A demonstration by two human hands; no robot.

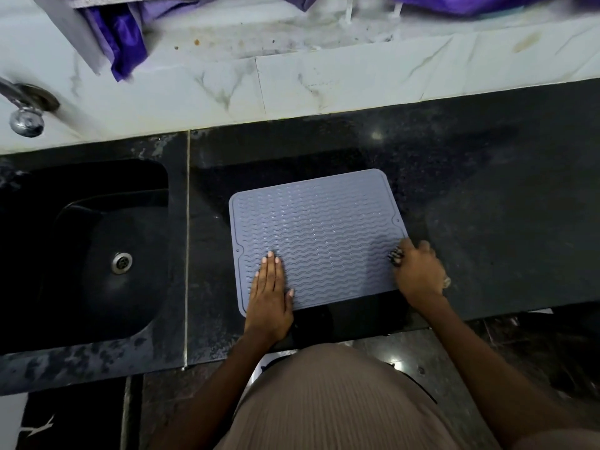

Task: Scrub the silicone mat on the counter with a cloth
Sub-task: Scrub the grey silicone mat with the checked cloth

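our left hand point(270, 293) lies flat, fingers together, on the grey silicone mat point(318, 235); our right hand point(418, 271), fingers curled, grips a dark cloth point(395, 254) at the mat's right edge.

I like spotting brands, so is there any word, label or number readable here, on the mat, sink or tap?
None can be read.
Mat: only wavy ridges, no lettering.
Sink and tap: no visible marks.
Cloth in the right hand: dark pattern, no text.
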